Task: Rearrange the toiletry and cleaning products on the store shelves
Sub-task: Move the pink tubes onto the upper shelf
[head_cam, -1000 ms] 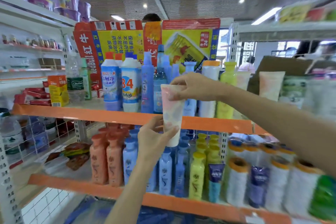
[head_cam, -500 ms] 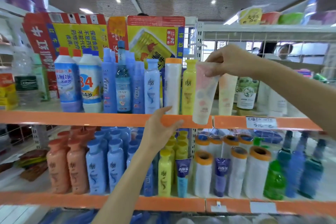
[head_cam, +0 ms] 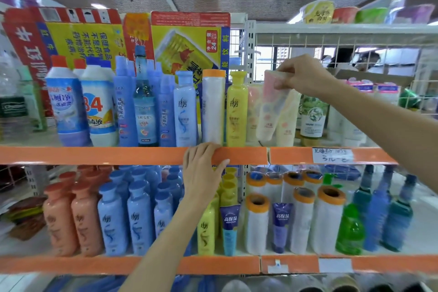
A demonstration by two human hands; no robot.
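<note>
Your landmark is the orange upper shelf edge (head_cam: pixel 132 155), running across the whole view. Above it and toward its right end, your right hand (head_cam: pixel 301 76) has its grip clamped on the flat crimped top of a pale tube (head_cam: pixel 270 111): cream-white with pink and faint blue blotches, cap end pointing down and tilted slightly, hanging just above the shelf in front of two similar cream tubes (head_cam: pixel 288 123) standing there. Motion blur smears its print, so the label cannot be read. Left of the tube, above the same edge, stands a yellow bottle (head_cam: pixel 237 109). Your left hand (head_cam: pixel 203 173) rests on the shelf edge with fingers loosely spread, holding nothing. Your right forearm leaves the view at the right border.
</note>
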